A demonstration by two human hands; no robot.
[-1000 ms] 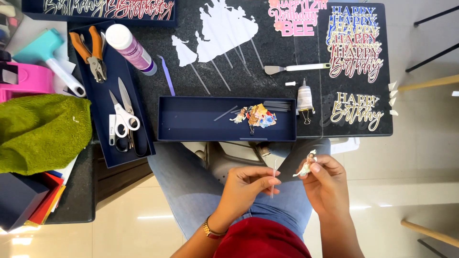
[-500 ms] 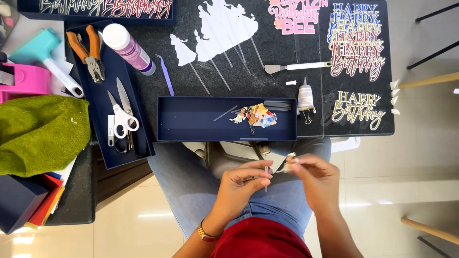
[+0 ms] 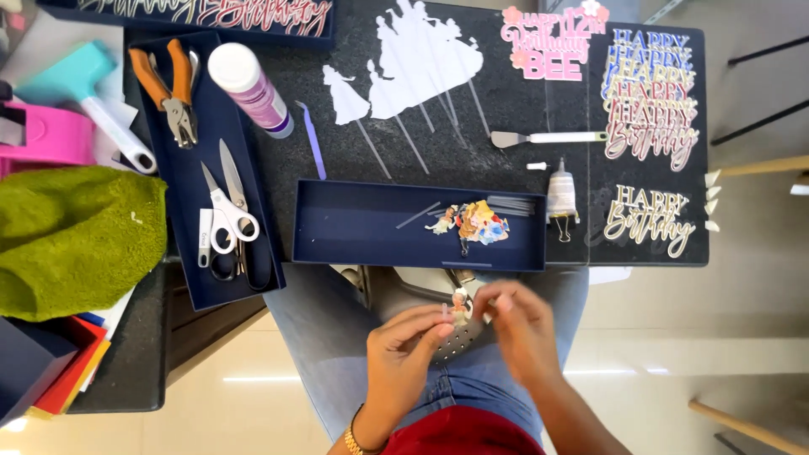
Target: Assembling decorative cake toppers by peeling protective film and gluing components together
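Observation:
My left hand [image 3: 406, 352] and my right hand [image 3: 516, 324] meet over my lap, just below the table edge. Between their fingertips they pinch a tiny coloured paper cut-out figure [image 3: 459, 304]. The right hand is motion-blurred. Directly above them sits a shallow dark blue tray [image 3: 362, 226] holding a small pile of colourful cut-out figures [image 3: 476, 223] and a few thin sticks. A dark perforated object lies on my lap under the hands.
A long blue tray [image 3: 190, 168] at left holds white scissors [image 3: 226, 221], orange pliers [image 3: 168, 84] and a glue bottle [image 3: 251, 88]. White silhouette toppers [image 3: 413, 63], paper lettering toppers [image 3: 649, 109], a spatula [image 3: 548, 137] and a green cloth [image 3: 76, 240] lie around.
A dark strip held up by my right hand a second ago is gone. Both hands have closed in together on the small cut-out figure.

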